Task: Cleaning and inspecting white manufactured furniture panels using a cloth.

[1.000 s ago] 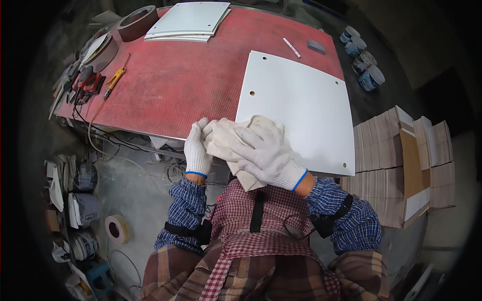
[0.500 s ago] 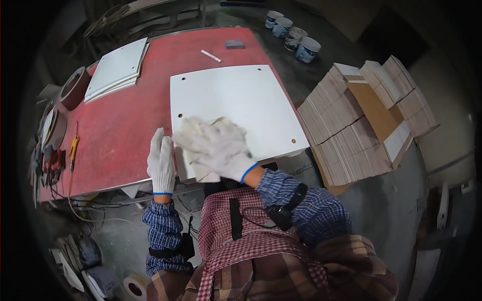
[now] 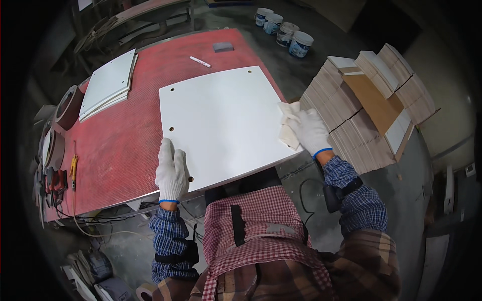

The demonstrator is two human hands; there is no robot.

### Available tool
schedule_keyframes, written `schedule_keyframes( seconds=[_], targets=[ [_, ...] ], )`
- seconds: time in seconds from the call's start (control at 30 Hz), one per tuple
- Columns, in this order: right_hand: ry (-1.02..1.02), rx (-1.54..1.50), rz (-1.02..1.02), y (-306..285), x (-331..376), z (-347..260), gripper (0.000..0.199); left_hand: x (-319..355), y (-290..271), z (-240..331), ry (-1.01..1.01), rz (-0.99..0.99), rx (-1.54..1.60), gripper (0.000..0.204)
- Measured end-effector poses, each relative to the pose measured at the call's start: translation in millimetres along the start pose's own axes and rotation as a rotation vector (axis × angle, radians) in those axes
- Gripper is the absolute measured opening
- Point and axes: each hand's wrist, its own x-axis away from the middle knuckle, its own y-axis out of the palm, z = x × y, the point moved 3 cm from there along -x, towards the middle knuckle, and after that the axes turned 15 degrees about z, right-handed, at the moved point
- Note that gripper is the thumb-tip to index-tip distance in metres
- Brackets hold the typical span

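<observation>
At frame centre, the left hand (image 3: 171,173) lay with fingers flat on the white panel (image 3: 223,120); the right hand (image 3: 310,131) clutched a pale cloth (image 3: 288,125) against its right edge.

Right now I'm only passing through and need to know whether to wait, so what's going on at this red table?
A person in white gloves is working on a white board lying on the red table. The left hand rests flat on the board's near left corner, beside a drilled hole. The right hand presses a pale cloth against the board's right edge. A stack of similar white boards sits at the table's far left, and stacked panels stand to the right.
</observation>
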Motion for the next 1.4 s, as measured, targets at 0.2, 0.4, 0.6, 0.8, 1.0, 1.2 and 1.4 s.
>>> schedule_keyframes(
  seconds=[0.2,0.4,0.6,0.8,1.0,1.2,1.4],
  targets=[
    [-0.45,-0.327,-0.03,-21,39,-89,0.053,-6,-6,8,0.036,0.011,-0.026,0.053],
    [-0.512,-0.275,-0.193,36,-25,-111,0.047,-5,-1,0,0.004,-0.025,-0.007,0.054],
    [-0.239,0.05,-0.054,100,-151,-106,0.047,-5,-12,8,0.071,-0.014,0.079,0.044],
    [-0.484,-0.116,0.058,127,-166,-219,0.05,-10,-17,11,-0.142,-0.146,0.105,0.057],
    [-0.764,-0.344,-0.112,132,-113,-342,0.052,-7,-7,7,-0.063,-0.073,0.096,0.057],
    [-0.786,-0.337,-0.174,113,-105,-321,0.048,1,-6,-8,-0.135,-0.041,0.06,0.057],
    [-0.202,-0.023,0.04,121,-203,-120,0.042,-7,-3,13,-0.051,-0.038,0.162,0.055]
  ],
)
